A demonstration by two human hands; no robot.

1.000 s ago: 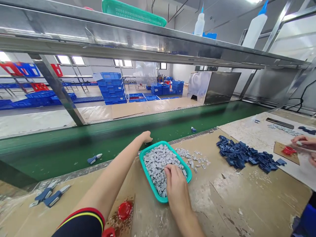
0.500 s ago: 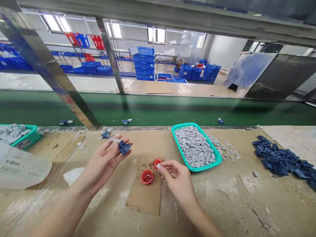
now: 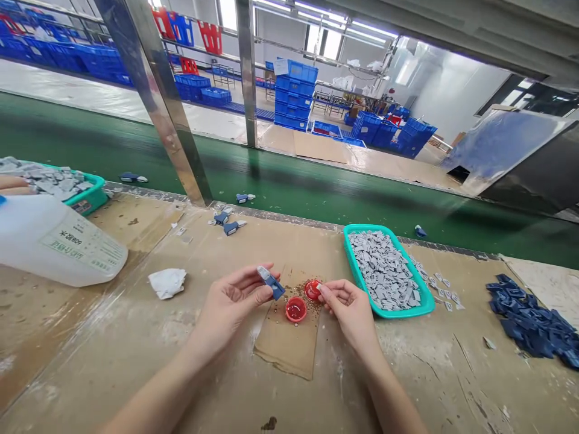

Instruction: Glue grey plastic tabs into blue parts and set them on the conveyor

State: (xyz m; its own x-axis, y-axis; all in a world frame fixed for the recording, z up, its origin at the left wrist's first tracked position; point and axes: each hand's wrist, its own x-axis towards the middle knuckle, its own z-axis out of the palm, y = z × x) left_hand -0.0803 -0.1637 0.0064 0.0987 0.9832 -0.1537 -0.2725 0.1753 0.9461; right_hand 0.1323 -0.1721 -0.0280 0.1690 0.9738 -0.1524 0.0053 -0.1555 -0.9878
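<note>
"Navy-and-grey part (image 3: pixel 270 282): where?"
"Held in my left grip (image 3: pixel 237 301), near two red cups (image 3: pixel 296 320); my right grip (image 3: pixel 347 302) pinches a small white piece (image 3: pixel 319 288) beside the farther cup (image 3: pixel 311 292); both above the worktop (image 3: pixel 131 337)."

Between our left hand (image 3: pixel 233 304) and right hand (image 3: pixel 348 308), two red cups (image 3: pixel 296 319) stood in the way. Beyond them we had a free path over the desk (image 3: pixel 289 244) to the green belt (image 3: pixel 298 187), left of the tray (image 3: pixel 402 313), which blocked our right hand ahead and rightward. A bottle (image 3: pixel 76 241), crumpled paper (image 3: pixel 167 283) and a slanted post (image 3: pixel 167 114) obstructed our left.
</note>
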